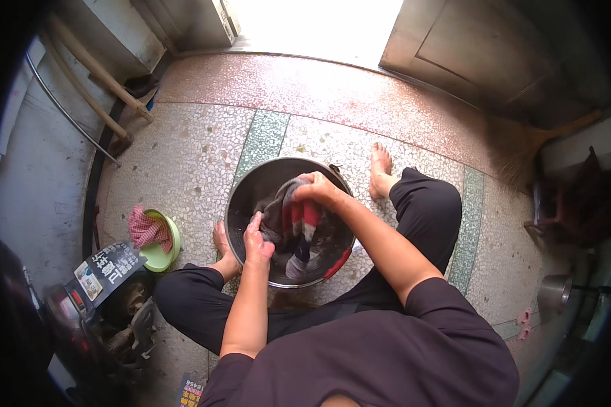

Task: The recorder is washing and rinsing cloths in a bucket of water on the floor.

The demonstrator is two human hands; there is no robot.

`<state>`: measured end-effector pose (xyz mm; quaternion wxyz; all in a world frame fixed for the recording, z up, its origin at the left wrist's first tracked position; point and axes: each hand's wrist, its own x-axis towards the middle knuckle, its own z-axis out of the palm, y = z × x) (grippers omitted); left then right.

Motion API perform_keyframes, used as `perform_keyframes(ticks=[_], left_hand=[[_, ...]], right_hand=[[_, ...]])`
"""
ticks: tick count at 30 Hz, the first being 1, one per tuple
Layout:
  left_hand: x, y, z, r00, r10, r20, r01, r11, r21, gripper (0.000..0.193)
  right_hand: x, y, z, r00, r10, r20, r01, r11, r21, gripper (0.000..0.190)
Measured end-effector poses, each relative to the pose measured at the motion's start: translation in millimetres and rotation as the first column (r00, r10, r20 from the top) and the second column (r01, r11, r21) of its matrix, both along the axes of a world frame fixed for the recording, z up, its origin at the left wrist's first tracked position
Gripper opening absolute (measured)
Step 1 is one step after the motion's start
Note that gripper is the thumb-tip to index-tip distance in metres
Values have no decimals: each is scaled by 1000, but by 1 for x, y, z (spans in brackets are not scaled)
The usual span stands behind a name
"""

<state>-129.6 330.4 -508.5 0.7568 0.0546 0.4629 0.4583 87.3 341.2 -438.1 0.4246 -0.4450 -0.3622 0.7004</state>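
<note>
Between my knees stands a round dark metal tub [240,203] with a wet striped knit garment [285,213] in it. The cloth is grey, dark, red and white. My right hand [315,191] grips its upper end and lifts it above the bottom of the tub. At the tub's left side, my left hand [257,243] has its fingers stretched upward and the thumb apart, its palm against or just beside the cloth. A grey and dark end of cloth [298,264] hangs low in the tub. Red cloth [338,263] lies over the near right rim.
On the left, a light green basin [169,254] holds a red checked cloth [147,229]. A motorbike's rear end [81,315] stands near it. Wooden handles [96,71] lean on the left wall. A straw broom [519,147] and a metal pot [555,292] are on the right.
</note>
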Motion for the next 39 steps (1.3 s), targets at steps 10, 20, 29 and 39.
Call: perform_keyframes(ticks=[10, 20, 29, 39], left_hand=[[36, -26, -14, 934, -55, 353, 32, 997, 70, 23], [8, -26, -54, 991, -79, 105, 83, 996, -36, 19], [-46, -5, -74, 781, -245, 575, 156, 967, 201, 23], [8, 13, 57, 995, 79, 65, -73, 993, -89, 18]], right_hand=[[-90, -30, -44, 568, -340, 749, -13, 907, 421, 28], [-106, -59, -50, 695, -405, 595, -56, 794, 606, 24], [-129, -61, -29, 779, -364, 511, -81, 750, 657, 27], [-33, -13, -68, 802, 124, 585, -74, 991, -109, 48]])
